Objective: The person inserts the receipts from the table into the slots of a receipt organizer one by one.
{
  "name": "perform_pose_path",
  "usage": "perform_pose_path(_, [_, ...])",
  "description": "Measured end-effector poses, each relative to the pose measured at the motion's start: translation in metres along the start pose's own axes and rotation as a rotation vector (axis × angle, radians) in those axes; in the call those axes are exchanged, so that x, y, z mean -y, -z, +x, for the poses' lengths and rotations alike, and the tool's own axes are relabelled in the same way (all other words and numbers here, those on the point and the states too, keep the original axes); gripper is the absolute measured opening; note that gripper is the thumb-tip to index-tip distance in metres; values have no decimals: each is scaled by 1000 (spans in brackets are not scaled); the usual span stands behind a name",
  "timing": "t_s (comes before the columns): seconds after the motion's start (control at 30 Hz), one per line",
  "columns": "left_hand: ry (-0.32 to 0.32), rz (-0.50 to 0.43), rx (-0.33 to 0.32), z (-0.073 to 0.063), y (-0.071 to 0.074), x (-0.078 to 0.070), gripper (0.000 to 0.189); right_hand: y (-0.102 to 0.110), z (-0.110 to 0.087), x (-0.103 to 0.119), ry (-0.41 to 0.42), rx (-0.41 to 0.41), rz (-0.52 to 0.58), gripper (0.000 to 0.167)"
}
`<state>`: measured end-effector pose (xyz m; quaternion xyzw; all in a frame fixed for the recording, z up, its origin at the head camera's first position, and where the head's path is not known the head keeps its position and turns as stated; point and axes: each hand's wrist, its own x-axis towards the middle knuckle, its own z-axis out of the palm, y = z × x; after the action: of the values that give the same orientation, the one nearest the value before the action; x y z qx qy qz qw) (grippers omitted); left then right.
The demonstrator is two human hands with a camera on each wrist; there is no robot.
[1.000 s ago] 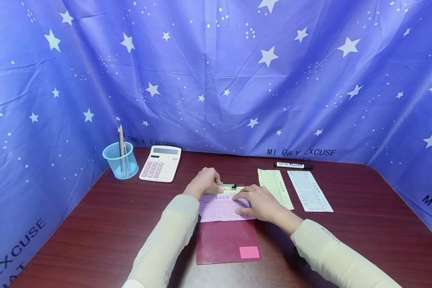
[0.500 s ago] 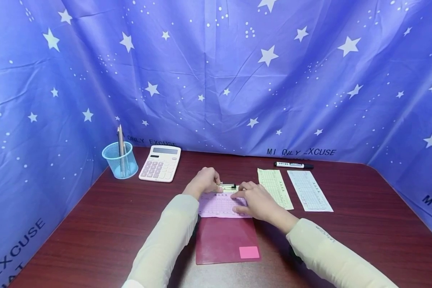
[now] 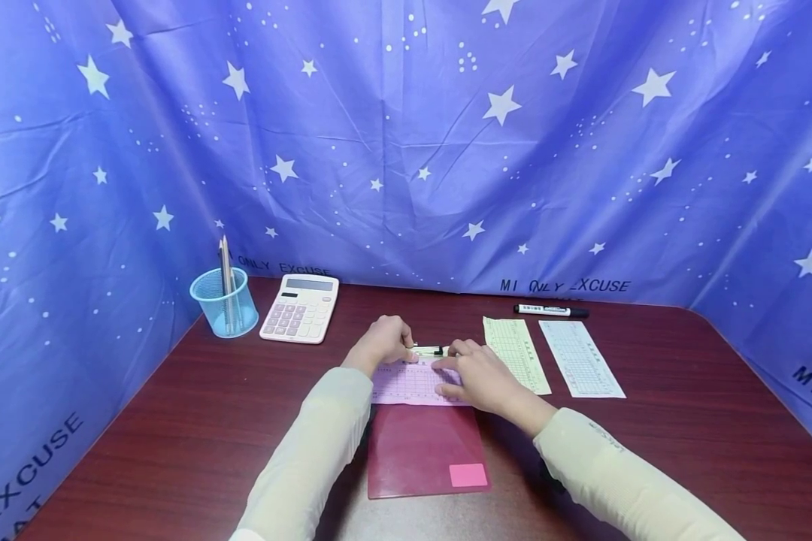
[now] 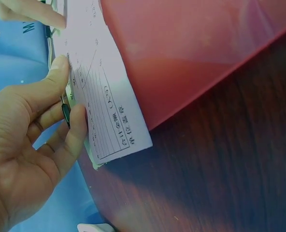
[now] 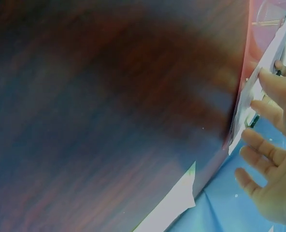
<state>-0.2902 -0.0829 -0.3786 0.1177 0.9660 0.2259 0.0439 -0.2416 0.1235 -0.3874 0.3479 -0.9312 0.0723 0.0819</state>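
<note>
A dark red clipboard (image 3: pixel 419 447) lies on the table, its clip (image 3: pixel 428 350) at the far end. The left hand (image 3: pixel 384 342) pinches the clip between thumb and fingers; a black clip end (image 4: pixel 66 113) shows between them in the left wrist view. Across the upper part of the board lies a pink printed form (image 3: pixel 406 387), its far edge up at the clip. A yellowish paper edge peeks out beneath it. The right hand (image 3: pixel 486 377) rests thumb and index finger on the form's right side, other fingers loosely extended, as the right wrist view shows.
Right of the board lie a yellow-green slip (image 3: pixel 517 353) and a white slip (image 3: pixel 582 359), with a marker (image 3: pixel 551 310) behind them. At back left are a calculator (image 3: pixel 300 308) and a blue mesh cup (image 3: pixel 225 303) holding pencils. A starred blue curtain (image 3: pixel 392 150) surrounds the table.
The pink form has slid away from the wearer, up toward the clip, baring more of the board. The right hand has shifted slightly forward and left with it. The left hand stays at the clip.
</note>
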Motion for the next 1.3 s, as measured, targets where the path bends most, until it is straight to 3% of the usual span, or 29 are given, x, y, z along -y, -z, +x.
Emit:
perform_pose_path(0.13, [-2, -10, -4, 0, 0, 0, 15, -1, 1, -2, -32, -17, 48, 42])
perform_pose_path(0.4, [0, -14, -4, -1, 0, 1, 15, -2, 3, -7, 4, -35, 80, 41])
perform_pose_path(0.67, [-22, -37, -10, -3, 0, -1, 15, -5, 7, -9, -175, -11, 151, 48])
perform_pose_path(1.3, [-46, -9, -29, -4, -1, -1, 17, -8, 14, -9, -298, -17, 187, 57])
